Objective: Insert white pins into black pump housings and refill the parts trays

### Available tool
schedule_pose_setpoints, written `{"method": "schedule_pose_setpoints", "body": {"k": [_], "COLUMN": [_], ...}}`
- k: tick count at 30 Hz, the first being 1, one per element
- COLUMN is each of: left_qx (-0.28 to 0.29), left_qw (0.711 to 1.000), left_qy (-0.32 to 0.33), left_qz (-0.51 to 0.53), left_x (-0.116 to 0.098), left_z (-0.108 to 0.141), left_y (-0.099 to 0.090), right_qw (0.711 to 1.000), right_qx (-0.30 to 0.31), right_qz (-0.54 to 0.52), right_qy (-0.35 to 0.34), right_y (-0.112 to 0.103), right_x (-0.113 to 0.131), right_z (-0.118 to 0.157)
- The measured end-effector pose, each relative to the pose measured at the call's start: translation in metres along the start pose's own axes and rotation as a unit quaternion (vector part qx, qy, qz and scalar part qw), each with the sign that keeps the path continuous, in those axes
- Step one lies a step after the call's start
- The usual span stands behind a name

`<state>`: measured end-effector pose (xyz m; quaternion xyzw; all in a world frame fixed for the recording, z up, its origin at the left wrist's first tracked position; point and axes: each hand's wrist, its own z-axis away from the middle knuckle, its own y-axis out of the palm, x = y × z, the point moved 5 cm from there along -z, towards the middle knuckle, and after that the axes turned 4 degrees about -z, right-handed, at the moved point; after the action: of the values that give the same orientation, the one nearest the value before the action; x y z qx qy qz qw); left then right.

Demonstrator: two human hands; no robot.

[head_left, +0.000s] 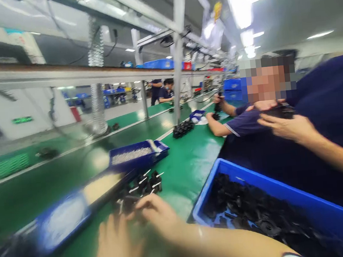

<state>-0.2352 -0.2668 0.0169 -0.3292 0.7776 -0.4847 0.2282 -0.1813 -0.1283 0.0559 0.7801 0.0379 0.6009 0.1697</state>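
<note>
My right hand (162, 218) reaches in from the lower right, its thumb and fingers pinching a small black part (128, 204). Close beside it, my left hand (114, 245) is smeared by motion, with its fingers stretched out near the same part. Whether the left fingertips touch the part I cannot tell. Just beyond my hands, several black parts with white pins (148, 183) stand grouped on the green work surface (182, 159).
Blue trays with white pieces (66, 217), cream pieces (103, 187) and small silvery pieces (131, 154) line the left. A blue bin (272, 167) of black parts is at the right. A co-worker's hand (292, 127) holds something dark; another person's arm (220, 126) rests farther along.
</note>
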Motion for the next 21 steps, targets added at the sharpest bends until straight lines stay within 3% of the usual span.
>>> {"method": "schedule_pose_setpoints", "body": {"k": [4, 6, 8, 11, 15, 18, 21], "left_qx": [0.053, 0.051, 0.028, -0.007, 0.013, 0.033, 0.011], "left_qw": [0.998, 0.998, 0.999, 0.993, 0.988, 0.987, 0.985], "left_qy": [0.036, 0.035, -0.010, -0.115, -0.145, -0.136, -0.145], "left_qz": [0.020, 0.028, 0.014, -0.026, -0.060, -0.084, -0.090], "left_x": [0.003, 0.008, 0.026, 0.070, 0.114, 0.121, 0.115], "left_z": [0.061, 0.080, 0.091, 0.104, 0.116, 0.119, 0.124], "left_y": [-0.035, -0.059, -0.084, -0.112, -0.112, -0.098, -0.090], "right_qw": [0.993, 0.985, 0.973, 0.948, 0.933, 0.930, 0.921], "right_qx": [0.036, 0.050, 0.071, 0.084, 0.090, 0.106, 0.136], "right_qz": [0.003, 0.052, 0.145, 0.280, 0.331, 0.332, 0.342], "right_qy": [0.114, 0.159, 0.166, 0.123, 0.108, 0.118, 0.129], "right_y": [0.000, -0.005, -0.010, -0.017, -0.018, -0.017, -0.017], "right_x": [-0.032, -0.049, -0.058, -0.056, -0.046, -0.044, -0.042], "right_z": [0.021, 0.023, 0.019, 0.011, 0.007, 0.009, 0.010]}}
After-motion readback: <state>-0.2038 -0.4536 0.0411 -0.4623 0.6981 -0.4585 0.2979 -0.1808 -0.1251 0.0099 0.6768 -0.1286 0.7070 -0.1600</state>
